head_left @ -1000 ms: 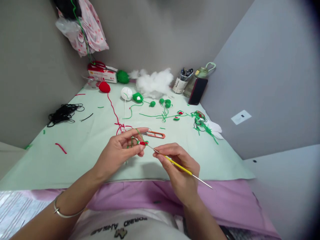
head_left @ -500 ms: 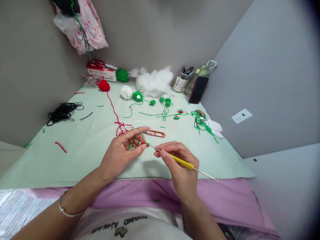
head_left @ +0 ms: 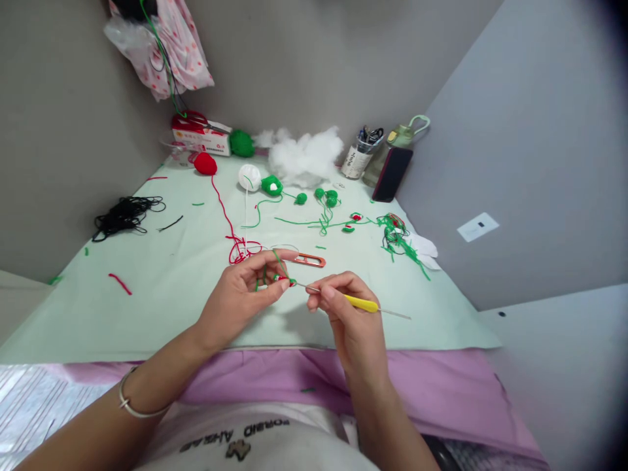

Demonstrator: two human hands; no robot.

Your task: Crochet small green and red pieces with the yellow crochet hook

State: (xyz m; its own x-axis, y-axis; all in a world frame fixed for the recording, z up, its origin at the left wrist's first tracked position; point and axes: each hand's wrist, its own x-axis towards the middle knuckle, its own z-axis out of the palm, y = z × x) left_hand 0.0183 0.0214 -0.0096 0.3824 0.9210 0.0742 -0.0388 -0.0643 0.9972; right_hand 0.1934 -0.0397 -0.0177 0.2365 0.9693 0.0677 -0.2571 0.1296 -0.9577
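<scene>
My left hand [head_left: 240,291] pinches a small red, white and green crochet piece [head_left: 283,279] between thumb and fingers. Green yarn [head_left: 279,260] runs from the piece over the raised index finger. My right hand [head_left: 350,311] is closed on a crochet hook [head_left: 362,303] with a yellow grip and metal ends. The hook's tip meets the right end of the piece; the exact stitch is too small to make out. Just beyond my left fingertips lies an orange thread cutter [head_left: 311,260]. Loops of red yarn [head_left: 240,250] lie behind my left hand.
Red [head_left: 205,164], white [head_left: 249,177] and green yarn balls [head_left: 242,143] stand along the back, beside white stuffing [head_left: 307,157]. A phone [head_left: 392,174] leans on a bottle [head_left: 400,135] at back right. Black yarn [head_left: 127,217] lies left; green scraps [head_left: 400,239] lie right. Walls enclose the table.
The crochet hook has turned, its rear end swinging up and left as my right hand rolled. My left hand keeps its hold on the crochet piece; the whole view shifted slightly.
</scene>
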